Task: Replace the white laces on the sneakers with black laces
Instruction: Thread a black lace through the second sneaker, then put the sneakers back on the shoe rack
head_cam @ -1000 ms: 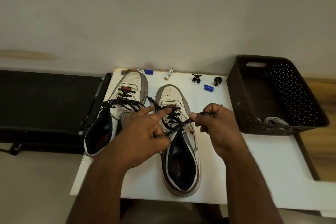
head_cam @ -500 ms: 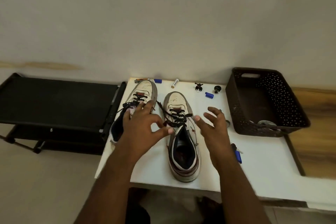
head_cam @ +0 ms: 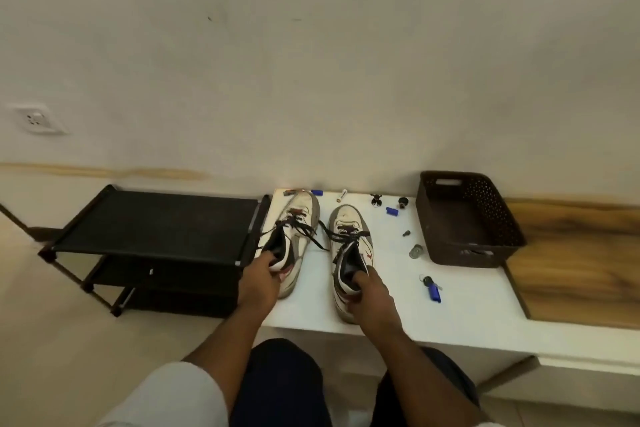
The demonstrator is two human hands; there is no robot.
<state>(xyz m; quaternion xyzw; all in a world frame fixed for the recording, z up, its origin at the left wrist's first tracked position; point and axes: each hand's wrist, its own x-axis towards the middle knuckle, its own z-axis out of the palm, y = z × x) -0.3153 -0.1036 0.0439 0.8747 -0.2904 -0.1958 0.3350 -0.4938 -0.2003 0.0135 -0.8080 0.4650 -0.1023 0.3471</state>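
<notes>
Both sneakers sit side by side on the white desk (head_cam: 467,305), toes to the wall, black laces threaded on each with the ends loose, no bow visible. Your left hand (head_cam: 258,282) has its grip closed on the heel collar of the left sneaker (head_cam: 298,236), fingers hooked into the opening. Your right hand (head_cam: 369,295) does the same on the right sneaker (head_cam: 349,246), fingers inside the collar. Read: lacing looks done and you're on the wrap-up, picking the pair up or repositioning it. Next move calls for a level lift of both so the loose black laces (head_cam: 311,232) between the shoes don't snag each other or drag the small parts on the desk. If the black shoe rack (head_cam: 152,222) just left of the desk is the target, clear the desk edge first. Containers: the brown perforated basket (head_cam: 498,218) at the right holds something pale at its near edge; too blurred to say whether it's the white laces. Outside it on the desk: a blue key fob (head_cam: 432,289), small blue caps and dark knobs near the wall, well apart from the shoes.
</notes>
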